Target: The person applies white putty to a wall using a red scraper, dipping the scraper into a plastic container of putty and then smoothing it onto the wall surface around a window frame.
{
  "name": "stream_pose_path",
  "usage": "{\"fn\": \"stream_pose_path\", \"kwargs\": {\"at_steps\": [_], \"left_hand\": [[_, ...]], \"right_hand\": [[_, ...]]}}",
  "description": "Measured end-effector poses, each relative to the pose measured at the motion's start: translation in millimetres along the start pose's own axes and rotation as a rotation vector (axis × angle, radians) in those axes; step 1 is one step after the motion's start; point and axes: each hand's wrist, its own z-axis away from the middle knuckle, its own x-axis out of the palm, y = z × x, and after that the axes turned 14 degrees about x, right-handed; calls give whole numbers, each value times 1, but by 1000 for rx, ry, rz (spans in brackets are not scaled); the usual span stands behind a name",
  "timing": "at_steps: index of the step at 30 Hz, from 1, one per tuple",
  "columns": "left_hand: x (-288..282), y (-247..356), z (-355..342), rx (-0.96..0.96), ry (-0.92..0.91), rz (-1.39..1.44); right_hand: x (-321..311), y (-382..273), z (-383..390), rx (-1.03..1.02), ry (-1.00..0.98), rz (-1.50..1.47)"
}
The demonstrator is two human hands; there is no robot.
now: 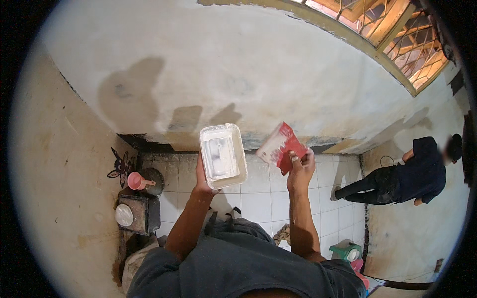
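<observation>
In the head view my left hand (pixel 201 178) grips a pale rectangular plastic tub (pixel 222 155) with white paste coating its inside. My right hand (pixel 301 170) pinches a flat red scraper (pixel 282 144), its far part smeared with white. The scraper is apart from the tub, to its right, in front of a patchy pale wall (pixel 248 74).
A co-worker (pixel 417 171) in dark clothes stands by the right wall. A pink dipper (pixel 136 181) and a dark box (pixel 140 216) with a white lid are at the left. A green stool (pixel 343 251) sits lower right. A barred window (pixel 377 25) is above.
</observation>
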Motion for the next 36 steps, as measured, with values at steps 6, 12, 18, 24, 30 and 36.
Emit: {"fn": "stream_pose_path", "kwargs": {"at_steps": [6,12,18,24,30,36], "left_hand": [[12,6,-6,40,-162,-51],[20,14,-15,-33,-110,-50],[25,25,-17,-103,-117,-178],[27,28,-25,-156,-193,-167],[17,32,-30,-194,-206,-139],[14,38,-33,-273,-268,-108]], "right_hand": [[64,-52,37,107,-228,247],[80,-26,22,45,-232,531],[92,-17,16,-230,-205,700],[98,-10,8,-136,-226,636],[99,-13,1,96,-324,439],[101,-15,6,256,-349,296]]}}
